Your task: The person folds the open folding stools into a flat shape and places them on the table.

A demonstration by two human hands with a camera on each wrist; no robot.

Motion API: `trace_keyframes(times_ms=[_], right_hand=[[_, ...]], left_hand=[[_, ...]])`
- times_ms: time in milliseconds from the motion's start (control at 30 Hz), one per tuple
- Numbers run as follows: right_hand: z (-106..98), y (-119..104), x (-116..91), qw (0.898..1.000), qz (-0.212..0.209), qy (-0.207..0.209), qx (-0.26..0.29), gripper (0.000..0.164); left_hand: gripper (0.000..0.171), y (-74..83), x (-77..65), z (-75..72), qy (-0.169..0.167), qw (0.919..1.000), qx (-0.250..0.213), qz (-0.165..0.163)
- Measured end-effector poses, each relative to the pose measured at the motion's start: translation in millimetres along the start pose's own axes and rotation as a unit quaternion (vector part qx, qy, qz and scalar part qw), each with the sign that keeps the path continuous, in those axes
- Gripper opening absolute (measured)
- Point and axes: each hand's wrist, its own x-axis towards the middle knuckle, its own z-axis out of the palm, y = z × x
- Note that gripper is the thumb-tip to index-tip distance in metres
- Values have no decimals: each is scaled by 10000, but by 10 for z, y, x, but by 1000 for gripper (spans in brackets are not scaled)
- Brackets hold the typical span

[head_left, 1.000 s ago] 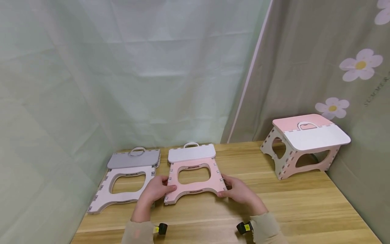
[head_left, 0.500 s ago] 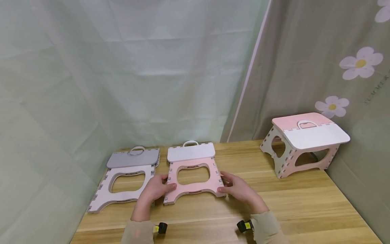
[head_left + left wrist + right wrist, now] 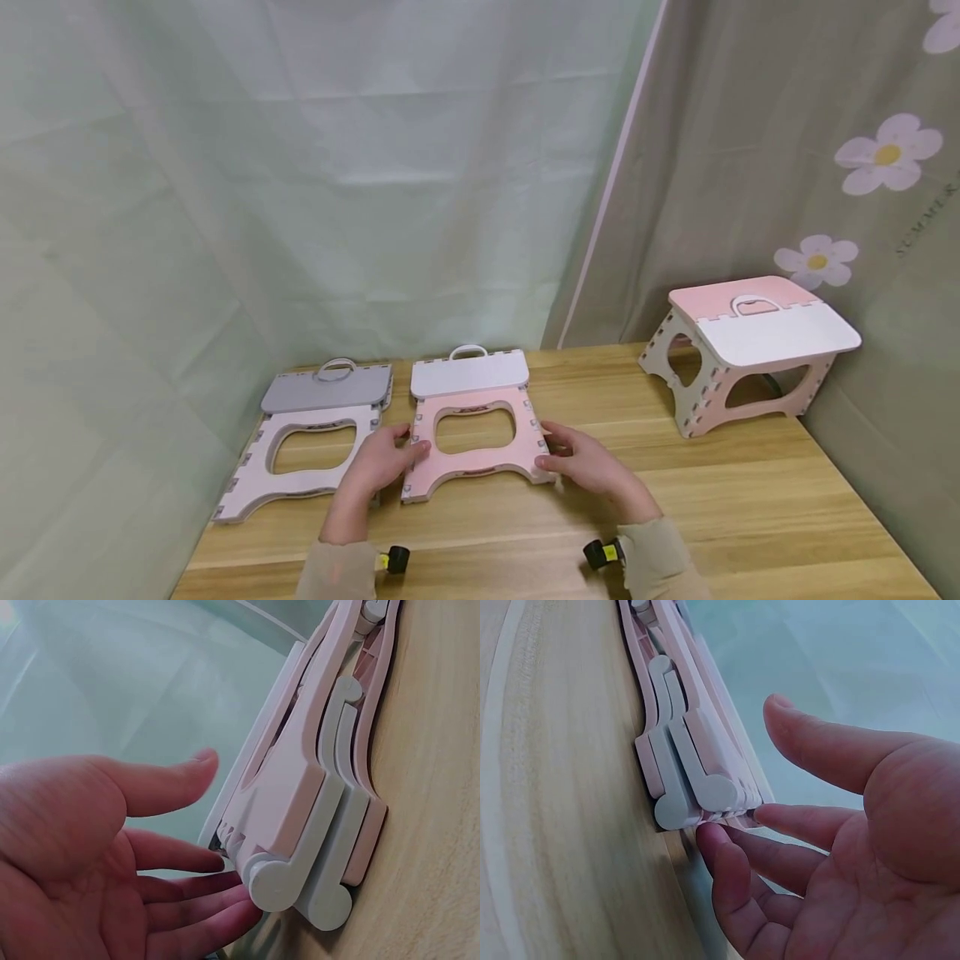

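A pink and white folding stool [image 3: 480, 463] lies folded flat on the table, its white seat half and handle toward the curtain. My left hand [image 3: 377, 460] is at its left edge; in the left wrist view the fingertips [image 3: 236, 892] touch the hinged side and the thumb is raised clear of it. On the opposite edge is my right hand [image 3: 588, 461]. Its fingertips [image 3: 716, 836] touch the side in the right wrist view, while the thumb stands off the surface. Neither hand grips the stool.
A grey and white folding stool [image 3: 311, 481] lies folded at the left, close beside my left hand. At the far right an unfolded pink and white stool [image 3: 780, 337] stands upright near the curtain [image 3: 420, 208]. The wooden table [image 3: 712, 517] extends under everything.
Both thumbs have lifted off the pink stool's near corners, the right one first. The stool stays practically where it was, and the other two stools have not moved.
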Motion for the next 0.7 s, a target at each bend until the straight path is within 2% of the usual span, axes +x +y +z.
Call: trace_keyframes(times_ms=[200,333,533,700], right_hand=[[-60,0,-32,9998,61,166,-126,67],[-185,-15,-84,9992,92,390,-72,62],[-562,-11,-271,9950,199,972,140,58],[-961,127,-522,9900,313,1370,149,51]], left_hand=[[66,-7,3,10,216,9995,-156,148],[64,6,-10,11,342,9988,-277,233],[58,52,-6,14,681,9964,-323,384],[54,70,-5,20,809,9942,-456,544]])
